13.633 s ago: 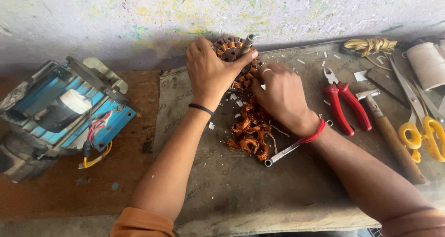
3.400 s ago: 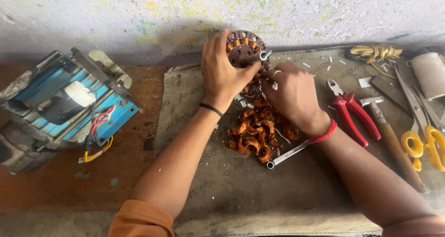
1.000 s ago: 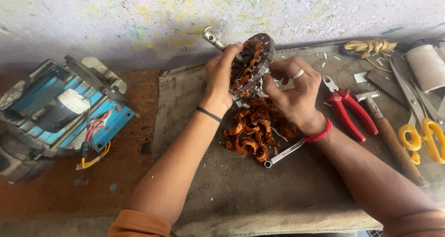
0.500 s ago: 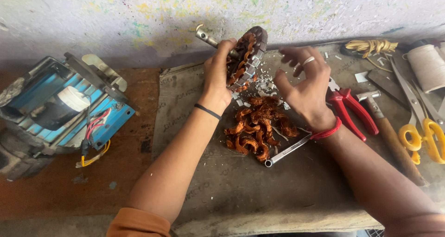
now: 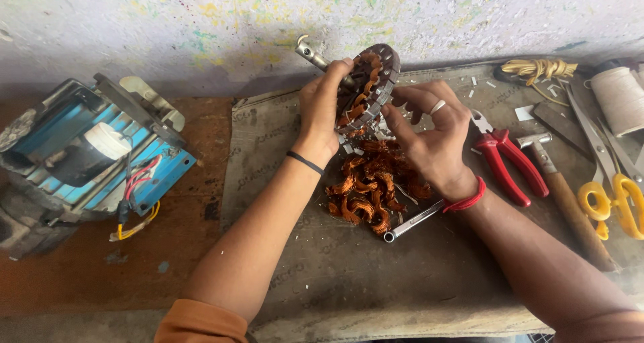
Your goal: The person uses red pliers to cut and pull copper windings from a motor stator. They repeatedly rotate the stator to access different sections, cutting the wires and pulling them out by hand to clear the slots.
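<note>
Copper-wound stator (image 5: pixel 367 88), lifted higher now, clamped in left hand (image 5: pixel 322 108); right hand (image 5: pixel 429 131) open beside it.

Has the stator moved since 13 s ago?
Yes. The stator was lying flat on the mat above the copper wire pile; now the left hand holds it tilted on edge, up nearer the wall.

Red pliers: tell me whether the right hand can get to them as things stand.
Probably yes. The red pliers lie uncovered on the mat just beside the right hand, with nothing between them. That hand's fingers are open near the stator, which the left hand holds.
</note>
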